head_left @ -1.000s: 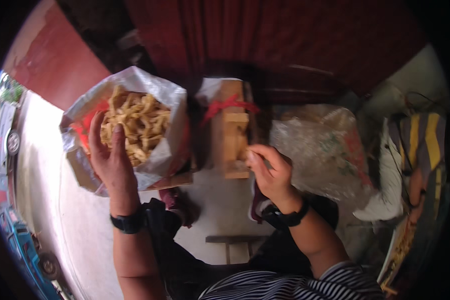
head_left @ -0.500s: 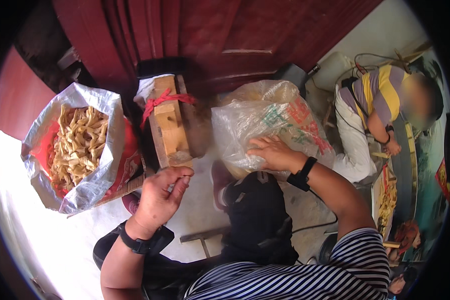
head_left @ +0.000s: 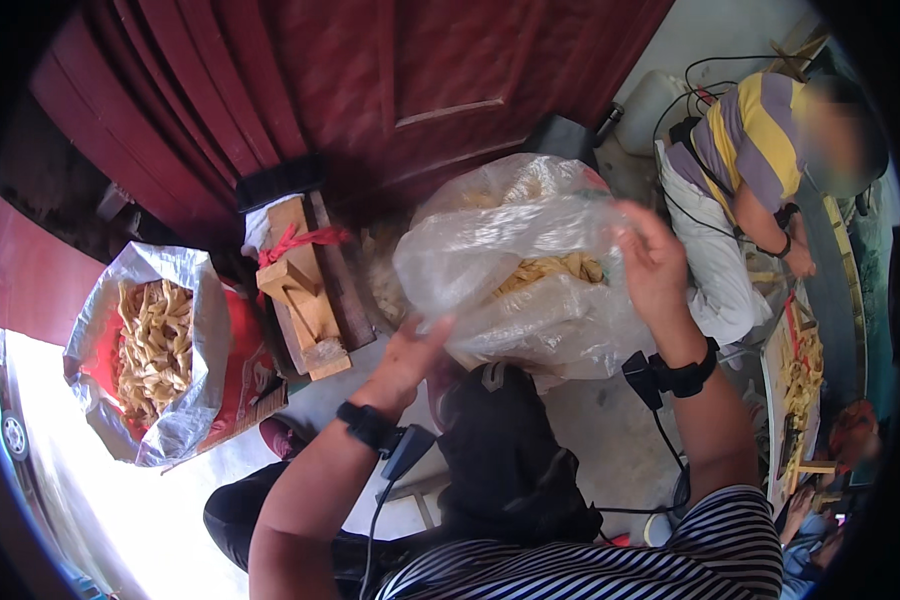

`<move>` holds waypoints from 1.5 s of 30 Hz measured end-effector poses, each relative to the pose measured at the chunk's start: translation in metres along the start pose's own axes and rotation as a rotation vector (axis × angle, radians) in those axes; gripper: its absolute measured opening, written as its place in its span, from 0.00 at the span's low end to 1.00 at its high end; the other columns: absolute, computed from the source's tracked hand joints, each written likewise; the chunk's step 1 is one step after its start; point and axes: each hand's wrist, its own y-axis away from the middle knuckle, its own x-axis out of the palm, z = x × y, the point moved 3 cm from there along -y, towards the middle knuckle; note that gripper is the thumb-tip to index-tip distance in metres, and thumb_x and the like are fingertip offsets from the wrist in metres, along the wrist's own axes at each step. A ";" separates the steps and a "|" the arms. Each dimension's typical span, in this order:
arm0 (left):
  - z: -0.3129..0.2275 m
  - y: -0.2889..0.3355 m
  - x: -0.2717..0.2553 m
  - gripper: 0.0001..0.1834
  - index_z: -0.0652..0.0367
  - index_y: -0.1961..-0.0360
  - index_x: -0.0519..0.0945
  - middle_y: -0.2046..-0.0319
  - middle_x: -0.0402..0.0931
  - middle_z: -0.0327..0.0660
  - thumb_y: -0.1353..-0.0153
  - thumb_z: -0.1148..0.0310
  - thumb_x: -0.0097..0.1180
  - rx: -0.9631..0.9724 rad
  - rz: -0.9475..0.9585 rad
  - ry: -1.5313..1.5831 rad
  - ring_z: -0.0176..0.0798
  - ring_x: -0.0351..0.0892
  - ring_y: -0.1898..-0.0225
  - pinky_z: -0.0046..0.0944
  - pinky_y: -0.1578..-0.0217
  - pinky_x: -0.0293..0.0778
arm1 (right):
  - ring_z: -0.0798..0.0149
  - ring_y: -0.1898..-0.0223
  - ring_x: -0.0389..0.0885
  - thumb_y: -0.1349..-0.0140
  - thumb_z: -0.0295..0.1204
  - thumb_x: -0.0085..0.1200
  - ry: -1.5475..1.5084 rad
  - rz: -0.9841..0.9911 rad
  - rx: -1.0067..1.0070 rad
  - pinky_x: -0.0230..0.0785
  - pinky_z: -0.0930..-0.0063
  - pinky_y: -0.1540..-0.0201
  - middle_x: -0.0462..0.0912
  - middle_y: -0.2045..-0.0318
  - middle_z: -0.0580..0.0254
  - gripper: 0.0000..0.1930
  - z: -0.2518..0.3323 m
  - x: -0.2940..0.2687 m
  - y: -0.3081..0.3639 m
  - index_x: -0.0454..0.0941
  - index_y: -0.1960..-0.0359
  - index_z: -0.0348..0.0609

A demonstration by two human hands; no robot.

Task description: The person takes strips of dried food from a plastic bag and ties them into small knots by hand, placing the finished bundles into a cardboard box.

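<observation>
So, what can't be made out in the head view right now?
In the head view:
- Left hand: motion blur hides whether it grips the clear bag.
- Bag's deeper contents: hidden by cloudy plastic folds.
- Bottom of the sack: covered by heaped pieces.
- Car: cut off by the dark rim.

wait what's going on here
A person's left hand, blurred, is at the near left edge of a clear plastic bag, the right hand at its right side; yellowish pieces show inside. Left of it are a wooden block tied with red cloth and an open sack of pale strips. Another person is at the right.
</observation>
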 end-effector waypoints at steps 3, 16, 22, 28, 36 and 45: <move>0.017 -0.030 0.011 0.48 0.67 0.32 0.50 0.47 0.71 0.50 0.43 0.51 0.61 0.034 0.009 -0.018 0.42 0.71 0.49 0.38 0.56 0.70 | 0.61 0.58 0.78 0.43 0.26 0.53 0.410 -0.117 -0.462 0.71 0.73 0.60 0.79 0.64 0.61 0.06 0.033 -0.004 -0.003 0.78 0.65 0.39; -0.019 -0.013 0.024 0.37 0.67 0.35 0.57 0.39 0.64 0.54 0.41 0.69 0.60 0.358 0.110 -0.387 0.45 0.66 0.39 0.39 0.45 0.69 | 0.47 0.62 0.81 0.53 0.31 0.60 0.894 0.574 0.054 0.73 0.56 0.57 0.82 0.65 0.47 0.12 -0.173 0.070 -0.008 0.82 0.67 0.40; -0.017 -0.010 0.025 0.36 0.66 0.36 0.59 0.41 0.65 0.52 0.42 0.69 0.61 0.362 0.136 -0.496 0.41 0.73 0.46 0.37 0.50 0.73 | 0.49 0.51 0.78 0.60 0.43 0.70 0.759 0.824 0.199 0.67 0.62 0.47 0.81 0.58 0.45 0.27 -0.188 0.097 -0.019 0.82 0.59 0.40; 0.001 -0.016 0.017 0.35 0.65 0.36 0.61 0.40 0.64 0.51 0.42 0.69 0.61 0.522 0.114 -0.526 0.43 0.73 0.47 0.39 0.50 0.74 | 0.47 0.40 0.66 0.65 0.43 0.72 0.464 0.845 0.019 0.57 0.59 0.38 0.72 0.44 0.44 0.36 -0.185 0.119 0.003 0.78 0.50 0.40; 0.001 -0.019 0.007 0.29 0.60 0.40 0.66 0.40 0.64 0.49 0.43 0.72 0.58 0.673 0.048 -0.740 0.49 0.78 0.54 0.41 0.56 0.77 | 0.40 0.36 0.59 0.59 0.45 0.68 0.666 1.097 0.046 0.50 0.56 0.34 0.67 0.41 0.40 0.44 -0.132 0.152 -0.001 0.64 0.37 0.44; 0.027 -0.050 0.022 0.34 0.52 0.38 0.63 0.59 0.76 0.46 0.48 0.69 0.57 0.613 0.173 -1.214 0.51 0.79 0.60 0.45 0.61 0.76 | 0.49 0.36 0.61 0.49 0.42 0.62 0.154 0.961 0.215 0.51 0.58 0.34 0.67 0.39 0.49 0.36 -0.124 0.150 0.083 0.65 0.38 0.47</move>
